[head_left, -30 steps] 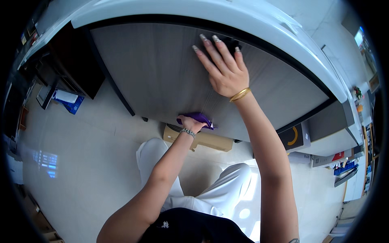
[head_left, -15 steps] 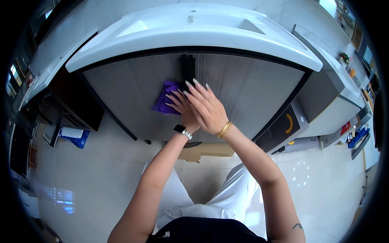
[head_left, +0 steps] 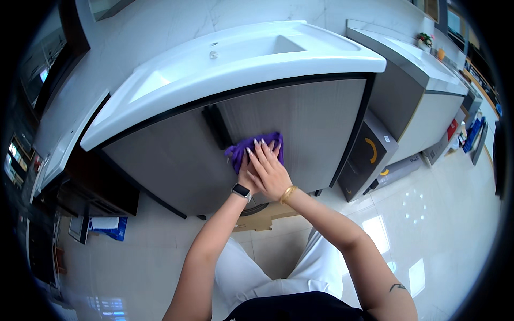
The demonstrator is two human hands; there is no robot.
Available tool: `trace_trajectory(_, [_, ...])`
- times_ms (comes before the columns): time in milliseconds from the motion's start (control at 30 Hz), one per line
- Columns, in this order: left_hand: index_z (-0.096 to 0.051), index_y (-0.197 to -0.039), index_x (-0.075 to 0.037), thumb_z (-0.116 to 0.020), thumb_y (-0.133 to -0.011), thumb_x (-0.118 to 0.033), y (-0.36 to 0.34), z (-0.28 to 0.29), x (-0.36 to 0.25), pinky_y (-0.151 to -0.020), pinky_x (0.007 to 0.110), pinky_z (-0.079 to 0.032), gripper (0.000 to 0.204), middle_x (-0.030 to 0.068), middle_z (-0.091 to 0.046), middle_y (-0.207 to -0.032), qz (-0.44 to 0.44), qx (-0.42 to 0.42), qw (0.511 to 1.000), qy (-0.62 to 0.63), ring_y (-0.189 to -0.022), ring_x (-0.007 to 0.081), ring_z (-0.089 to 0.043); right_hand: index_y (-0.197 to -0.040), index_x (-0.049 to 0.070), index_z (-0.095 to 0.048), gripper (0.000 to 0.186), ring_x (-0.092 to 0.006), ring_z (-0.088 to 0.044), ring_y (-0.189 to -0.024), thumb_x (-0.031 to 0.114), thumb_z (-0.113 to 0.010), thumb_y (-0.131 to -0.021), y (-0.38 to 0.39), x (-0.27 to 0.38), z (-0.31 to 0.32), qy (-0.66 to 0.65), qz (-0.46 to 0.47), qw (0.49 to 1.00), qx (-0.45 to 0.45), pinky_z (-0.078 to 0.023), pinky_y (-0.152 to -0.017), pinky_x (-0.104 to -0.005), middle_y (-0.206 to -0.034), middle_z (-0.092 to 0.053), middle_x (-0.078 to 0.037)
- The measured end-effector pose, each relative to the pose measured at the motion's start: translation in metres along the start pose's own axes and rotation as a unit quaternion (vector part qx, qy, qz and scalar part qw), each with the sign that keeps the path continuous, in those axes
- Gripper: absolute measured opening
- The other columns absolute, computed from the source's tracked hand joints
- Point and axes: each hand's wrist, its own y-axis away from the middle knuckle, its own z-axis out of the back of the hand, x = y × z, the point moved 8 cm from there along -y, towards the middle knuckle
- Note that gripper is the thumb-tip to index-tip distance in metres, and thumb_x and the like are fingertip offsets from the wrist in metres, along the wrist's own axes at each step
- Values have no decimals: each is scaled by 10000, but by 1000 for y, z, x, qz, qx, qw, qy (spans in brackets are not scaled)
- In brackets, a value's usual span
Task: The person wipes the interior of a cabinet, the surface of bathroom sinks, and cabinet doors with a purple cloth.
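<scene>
A purple cloth [head_left: 273, 140] is pressed bunched against the right door [head_left: 316, 115] of a grey wood-grain vanity cabinet, just beside the dark vertical handle [head_left: 216, 127]. My left hand [head_left: 248, 176], with a watch at its wrist, holds the cloth to the door; the right hand covers part of its fingers. Laid flat across it is my right hand [head_left: 271, 175], fingers stretched out over the cloth and a gold bracelet at its wrist. Above the doors runs a white washbasin [head_left: 241, 67] with a glossy front rim.
To the right stand a dark cardboard box [head_left: 369, 155] and another grey cabinet [head_left: 433, 125]. Flattened brown cardboard [head_left: 262, 219] lies under the vanity. A dark cabinet [head_left: 101, 182] and a blue package [head_left: 115, 229] are at the left, on the pale tiled floor [head_left: 160, 267].
Both hands and the purple cloth have moved right, from the left door past the handle onto the right door. The view has turned, so the vanity now appears tilted.
</scene>
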Motion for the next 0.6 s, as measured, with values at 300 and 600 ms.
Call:
trace_trajectory(300, [-196, -1542, -219, -326, -957, -470, -105, 78, 50, -1107, 622, -135, 650, 30, -157, -1617, 36, -111, 992, 57, -1476, 272, -157, -1404, 193, -485, 519, -255, -342, -1406, 305, -520, -898, -85, -6, 67, 80, 117, 987, -77, -204, -1126, -614, -1513, -391, -50])
trace_trajectory(600, [-203, -1542, -231, -355, -974, -385, -179, 122, 27, -1120, 570, -160, 608, 25, -160, -1618, 7, -174, 982, 76, -1474, 264, -166, -1412, 118, -485, 574, -363, -243, -1442, 342, -538, -887, -51, -99, 126, 127, -37, 972, -196, -62, -1150, -604, -1541, -305, -189])
